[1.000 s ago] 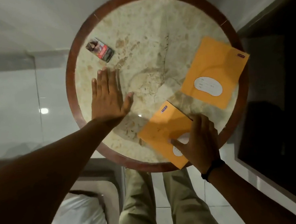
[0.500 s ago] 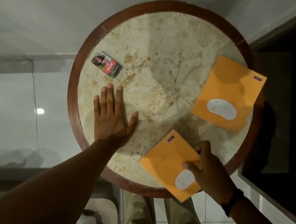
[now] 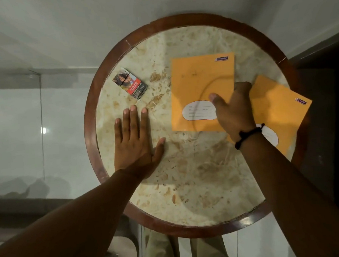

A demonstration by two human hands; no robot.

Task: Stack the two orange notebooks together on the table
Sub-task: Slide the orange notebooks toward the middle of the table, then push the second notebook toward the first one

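Two orange notebooks with white label patches lie on the round marble table [image 3: 187, 186]. The first notebook [image 3: 199, 83] sits upright in the middle-right of the tabletop. My right hand [image 3: 234, 109] grips its right edge, thumb on the cover, fingers curled under. The second notebook [image 3: 281, 110] lies tilted at the table's right edge, partly hidden under my right hand and wrist, with the first notebook's right edge just reaching its left edge. My left hand [image 3: 136, 140] rests flat on the marble at the left, palm down, fingers apart, holding nothing.
A small cigarette pack [image 3: 130, 83] lies on the table's upper left, just beyond my left fingertips. The table has a raised dark wooden rim [image 3: 89, 120]. A dark cabinet [image 3: 331, 120] stands at the right. My legs show below the near edge.
My right hand has carried the near notebook from the front edge up to the middle-right, beside the other notebook. My left hand has stayed flat on the table.
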